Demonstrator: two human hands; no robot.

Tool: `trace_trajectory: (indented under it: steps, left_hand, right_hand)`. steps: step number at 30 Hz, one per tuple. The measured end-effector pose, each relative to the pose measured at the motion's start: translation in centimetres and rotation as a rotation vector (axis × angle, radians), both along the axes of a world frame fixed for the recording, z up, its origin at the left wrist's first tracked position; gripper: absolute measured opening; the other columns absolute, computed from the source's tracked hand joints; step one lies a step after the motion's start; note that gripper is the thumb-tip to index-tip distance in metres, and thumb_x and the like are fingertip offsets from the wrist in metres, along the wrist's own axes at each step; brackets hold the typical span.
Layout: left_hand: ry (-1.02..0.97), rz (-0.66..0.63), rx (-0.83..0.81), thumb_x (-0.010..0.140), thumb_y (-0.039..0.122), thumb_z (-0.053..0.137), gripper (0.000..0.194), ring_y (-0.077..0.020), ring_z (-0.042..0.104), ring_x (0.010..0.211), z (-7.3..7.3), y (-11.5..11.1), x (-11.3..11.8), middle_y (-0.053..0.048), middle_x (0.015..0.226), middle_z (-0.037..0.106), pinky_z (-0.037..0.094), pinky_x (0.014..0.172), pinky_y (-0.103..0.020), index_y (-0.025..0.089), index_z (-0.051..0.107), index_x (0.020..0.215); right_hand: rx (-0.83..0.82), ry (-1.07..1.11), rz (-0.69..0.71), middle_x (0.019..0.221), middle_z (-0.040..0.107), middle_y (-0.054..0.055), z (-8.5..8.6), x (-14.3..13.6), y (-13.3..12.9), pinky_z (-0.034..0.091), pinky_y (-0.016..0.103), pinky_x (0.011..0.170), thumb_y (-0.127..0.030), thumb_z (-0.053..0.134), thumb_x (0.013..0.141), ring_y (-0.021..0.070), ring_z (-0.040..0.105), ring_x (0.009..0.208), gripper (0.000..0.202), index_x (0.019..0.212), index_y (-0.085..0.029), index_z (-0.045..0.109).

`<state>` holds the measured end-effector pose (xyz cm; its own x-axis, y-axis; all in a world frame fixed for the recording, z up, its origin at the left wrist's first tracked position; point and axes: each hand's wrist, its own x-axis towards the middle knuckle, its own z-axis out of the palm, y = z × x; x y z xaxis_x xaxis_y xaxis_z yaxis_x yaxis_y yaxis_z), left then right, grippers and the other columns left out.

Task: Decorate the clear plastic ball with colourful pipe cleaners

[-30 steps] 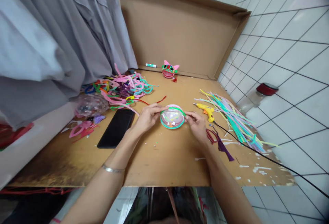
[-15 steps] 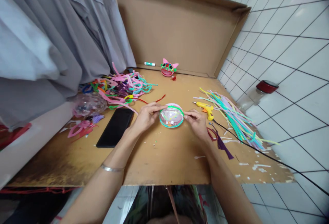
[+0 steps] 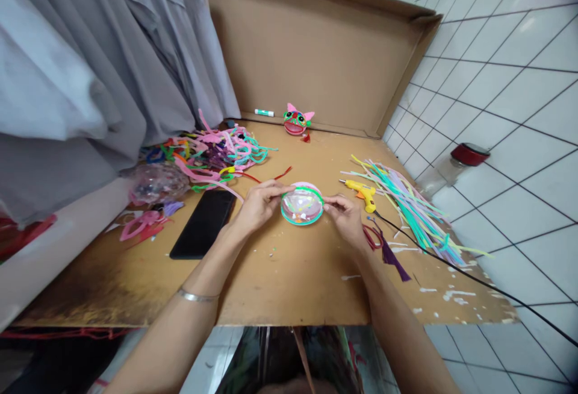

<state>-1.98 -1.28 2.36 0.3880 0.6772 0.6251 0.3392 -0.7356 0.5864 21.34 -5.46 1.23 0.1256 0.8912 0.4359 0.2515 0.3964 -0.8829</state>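
A round clear plastic piece (image 3: 301, 206) with green, turquoise and pink edging is between my hands at the middle of the table. My left hand (image 3: 262, 202) pinches its upper left rim, with fingertips on the green strip. On the opposite side, my right hand (image 3: 344, 213) has its thumb and fingers closed on the right end of that rim. To the right of my right hand lies a yellow glue gun (image 3: 362, 192). A purple tassel (image 3: 394, 255) and a red cord (image 3: 372, 237) are beside my right wrist.
Tangled pipe cleaners (image 3: 221, 148) and a black phone (image 3: 202, 225) lie left; straight pipe cleaners (image 3: 410, 207) lie right. A decorated animal head (image 3: 295, 120) and a marker (image 3: 264, 112) are at the back by cardboard (image 3: 311, 50). A jar (image 3: 451, 165) stands right; a black cable crosses there.
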Motion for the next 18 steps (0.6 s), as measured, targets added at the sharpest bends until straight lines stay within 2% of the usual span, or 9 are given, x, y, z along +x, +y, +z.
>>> trace_trajectory:
  steps: [10, 18]
  left_hand:
    - [-0.01, -0.004, -0.004, 0.084, 0.006, 0.051, 0.034, -0.0118, 0.063, 0.083, 0.06, -0.28, 0.19, -0.006, 0.091, 0.067, 0.05, 0.077, -0.023, 0.017, 0.071, 0.109]
    - [-0.035, -0.033, 0.017, 0.083, 0.002, 0.051, 0.036, -0.0104, 0.062, 0.079, 0.26, -0.49, 0.43, -0.006, 0.088, 0.066, 0.049, 0.073, -0.021, 0.018, 0.072, 0.107]
  right_hand:
    - [-0.039, -0.007, -0.024, 0.064, 0.063, 0.0, -0.32, 0.22, 0.15, 0.044, 0.026, 0.057, -0.026, 0.066, 0.067, 0.0134, 0.054, 0.059, 0.011, 0.073, -0.02, 0.073]
    - [0.133, -0.194, -0.103, 0.069, 0.061, 0.001, 0.37, -0.43, -0.77, 0.044, 0.028, 0.062, -0.017, 0.057, 0.075, 0.0154, 0.056, 0.067, 0.014, 0.072, -0.021, 0.07]
